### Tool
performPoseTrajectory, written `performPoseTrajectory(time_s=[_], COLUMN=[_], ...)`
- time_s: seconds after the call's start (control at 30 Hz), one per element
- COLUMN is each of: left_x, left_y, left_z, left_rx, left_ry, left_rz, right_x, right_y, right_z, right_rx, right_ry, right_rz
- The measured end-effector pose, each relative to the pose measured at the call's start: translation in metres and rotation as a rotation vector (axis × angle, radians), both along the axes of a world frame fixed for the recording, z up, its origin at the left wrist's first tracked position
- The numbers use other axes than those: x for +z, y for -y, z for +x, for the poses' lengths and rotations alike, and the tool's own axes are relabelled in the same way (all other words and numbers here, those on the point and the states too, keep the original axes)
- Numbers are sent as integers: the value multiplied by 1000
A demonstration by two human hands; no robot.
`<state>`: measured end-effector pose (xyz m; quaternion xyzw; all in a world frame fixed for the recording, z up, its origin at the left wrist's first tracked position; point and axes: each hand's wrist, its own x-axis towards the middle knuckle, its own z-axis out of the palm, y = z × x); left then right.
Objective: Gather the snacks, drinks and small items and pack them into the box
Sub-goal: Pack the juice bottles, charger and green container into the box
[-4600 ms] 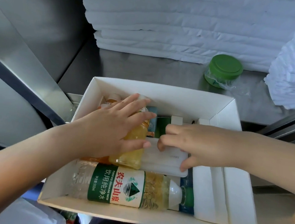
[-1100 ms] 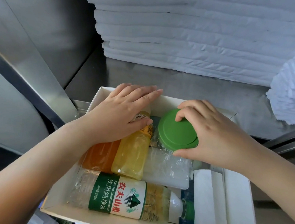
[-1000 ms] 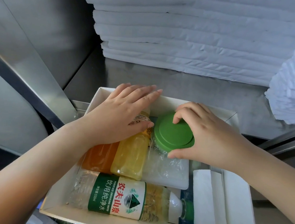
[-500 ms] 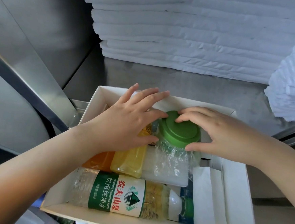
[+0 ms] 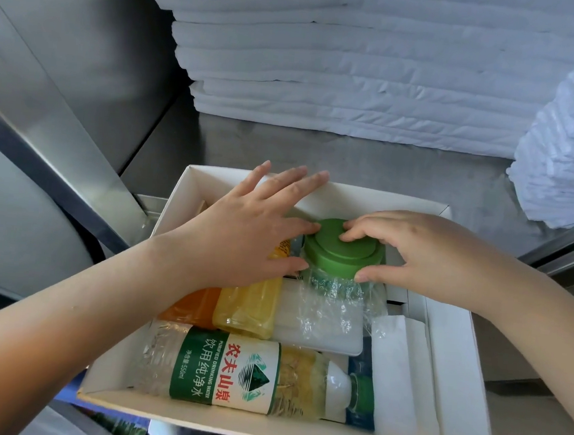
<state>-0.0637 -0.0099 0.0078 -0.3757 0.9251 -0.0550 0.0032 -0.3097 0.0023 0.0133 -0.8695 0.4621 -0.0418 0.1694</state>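
A white cardboard box (image 5: 449, 401) sits in front of me on a steel counter. A water bottle (image 5: 232, 371) with a green and white label lies along its near side. Behind it lie an orange drink bottle (image 5: 192, 307), a yellow drink bottle (image 5: 247, 307) and a white flat case (image 5: 321, 326). A green-lidded round container (image 5: 337, 255) in clear wrap stands at the back of the box. My right hand (image 5: 423, 259) grips its lid with curled fingers and thumb. My left hand (image 5: 246, 238) lies flat over the drink bottles, fingers straight, index tip touching the lid.
Stacks of white folded sheets (image 5: 359, 68) fill the back of the steel counter (image 5: 318, 151), with another white stack (image 5: 573, 143) at the right. A slanted steel panel (image 5: 45, 123) rises on the left. A white folded insert (image 5: 403, 381) lies in the box's right side.
My right hand brought the green-lidded container from the counter into the box and set it down at the back. My left hand stayed over the drink bottles and slid slightly toward the lid.
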Motion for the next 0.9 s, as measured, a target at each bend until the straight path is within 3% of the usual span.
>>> performPoseTrajectory(time_s=[0.1,0.23,0.67,0.9], left_x=[1,2,-3,-5], left_y=[-1,-11,3,9], left_z=[9,33,37,39], left_rx=[-3,101,186,160], left_ry=[36,54,-7,9], left_rz=[-2,-18,172,184], right_x=[2,4,-7,-4], right_y=[-10,-20,1,-10], right_z=[-5,-19,-16,-4], right_rx=[-30,-162,-281,-345], right_ry=[-12,127,226,176], right_rz=[-108,-245,-258,-249])
